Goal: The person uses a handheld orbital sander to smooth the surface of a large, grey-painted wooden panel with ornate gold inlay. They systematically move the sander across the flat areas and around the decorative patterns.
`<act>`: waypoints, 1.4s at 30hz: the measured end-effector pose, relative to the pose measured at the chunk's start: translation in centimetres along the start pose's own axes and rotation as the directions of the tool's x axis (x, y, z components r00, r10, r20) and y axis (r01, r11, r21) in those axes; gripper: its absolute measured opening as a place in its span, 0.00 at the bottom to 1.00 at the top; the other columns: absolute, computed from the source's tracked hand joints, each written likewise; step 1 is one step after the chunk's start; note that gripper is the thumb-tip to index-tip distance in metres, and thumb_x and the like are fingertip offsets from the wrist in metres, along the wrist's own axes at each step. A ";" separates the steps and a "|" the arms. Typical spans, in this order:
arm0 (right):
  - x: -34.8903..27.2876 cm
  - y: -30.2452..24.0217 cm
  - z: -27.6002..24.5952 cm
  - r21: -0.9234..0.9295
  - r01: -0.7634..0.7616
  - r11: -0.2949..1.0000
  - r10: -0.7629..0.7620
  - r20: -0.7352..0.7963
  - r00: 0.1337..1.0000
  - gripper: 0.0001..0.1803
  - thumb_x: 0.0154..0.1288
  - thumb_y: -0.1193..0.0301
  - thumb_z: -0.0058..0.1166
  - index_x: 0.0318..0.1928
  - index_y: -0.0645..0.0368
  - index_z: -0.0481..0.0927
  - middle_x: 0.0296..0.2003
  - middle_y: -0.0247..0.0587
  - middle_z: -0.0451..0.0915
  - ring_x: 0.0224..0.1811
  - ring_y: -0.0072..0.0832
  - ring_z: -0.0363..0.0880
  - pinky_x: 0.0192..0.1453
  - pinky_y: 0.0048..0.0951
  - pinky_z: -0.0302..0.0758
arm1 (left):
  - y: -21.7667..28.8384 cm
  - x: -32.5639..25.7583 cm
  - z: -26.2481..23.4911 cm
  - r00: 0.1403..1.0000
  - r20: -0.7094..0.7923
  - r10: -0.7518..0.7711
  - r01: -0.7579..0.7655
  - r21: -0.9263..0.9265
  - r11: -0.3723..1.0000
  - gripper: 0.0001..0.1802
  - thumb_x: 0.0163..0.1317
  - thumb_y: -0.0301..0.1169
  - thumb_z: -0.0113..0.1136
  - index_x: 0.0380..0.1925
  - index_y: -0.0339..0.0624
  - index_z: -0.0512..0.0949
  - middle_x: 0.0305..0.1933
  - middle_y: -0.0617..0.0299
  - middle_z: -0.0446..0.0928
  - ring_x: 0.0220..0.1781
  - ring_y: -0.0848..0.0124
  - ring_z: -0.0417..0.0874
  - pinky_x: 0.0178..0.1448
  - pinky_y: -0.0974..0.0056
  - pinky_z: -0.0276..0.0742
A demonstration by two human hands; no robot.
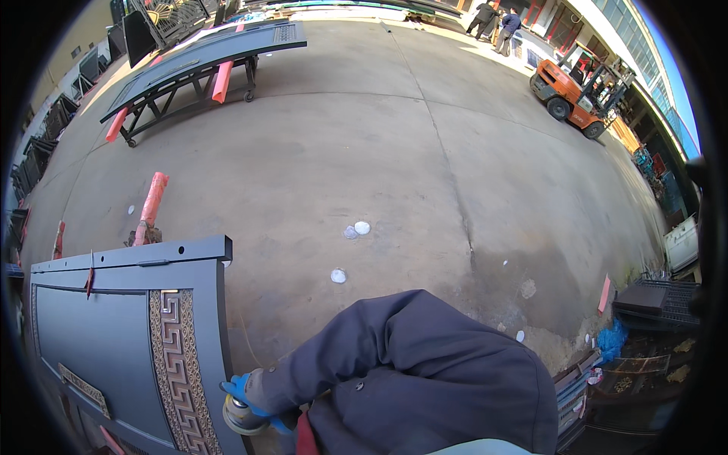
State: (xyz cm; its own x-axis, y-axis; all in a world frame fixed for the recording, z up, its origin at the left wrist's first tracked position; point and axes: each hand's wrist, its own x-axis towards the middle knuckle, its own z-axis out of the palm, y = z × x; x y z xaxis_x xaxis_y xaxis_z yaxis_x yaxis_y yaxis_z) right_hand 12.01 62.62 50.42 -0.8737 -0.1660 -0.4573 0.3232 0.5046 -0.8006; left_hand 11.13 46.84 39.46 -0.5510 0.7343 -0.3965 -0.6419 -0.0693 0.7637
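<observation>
My right arm, in a dark sleeve, reaches across to the left. My right hand [255, 389], in a blue and grey glove, is closed on a round grey tool with a yellow band [241, 415], which looks like a small sander. The tool is at the right edge of a dark grey metal door panel [102, 326] with a bronze key-pattern strip [180, 364]. Below my right sleeve shows another patch of blue glove [285, 422], perhaps my left hand; its fingers are hidden. A bit of red cloth [305, 436] lies beside it.
The panel rests on supports with pink-wrapped bars [152, 205]. Another panel [205, 64] lies on a wheeled rack further off. An orange forklift [580, 95] and two people [493, 26] are at far right. Stacked metal parts and blue plastic [611, 340] are at near right.
</observation>
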 end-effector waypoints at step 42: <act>42.6 -22.1 21.2 -0.471 0.117 0.874 -0.132 0.001 0.991 0.48 0.56 0.57 0.77 0.72 0.64 0.71 0.63 0.60 0.76 0.67 0.49 0.79 0.70 0.42 0.77 | -0.8 -19.0 -47.9 0.340 -0.940 -0.027 -0.256 -0.120 0.959 0.37 0.71 0.42 0.68 0.73 0.41 0.64 0.63 0.57 0.73 0.60 0.62 0.79 0.62 0.57 0.83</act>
State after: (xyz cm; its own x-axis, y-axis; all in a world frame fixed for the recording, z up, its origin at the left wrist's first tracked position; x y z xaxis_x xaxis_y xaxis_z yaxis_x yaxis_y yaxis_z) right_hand -24.65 26.41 40.43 -0.9082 -0.2324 -0.3481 0.0086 0.8211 -0.5708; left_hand -3.44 0.63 21.95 -0.6711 -0.3832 -0.6346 -0.5389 -0.3356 0.7726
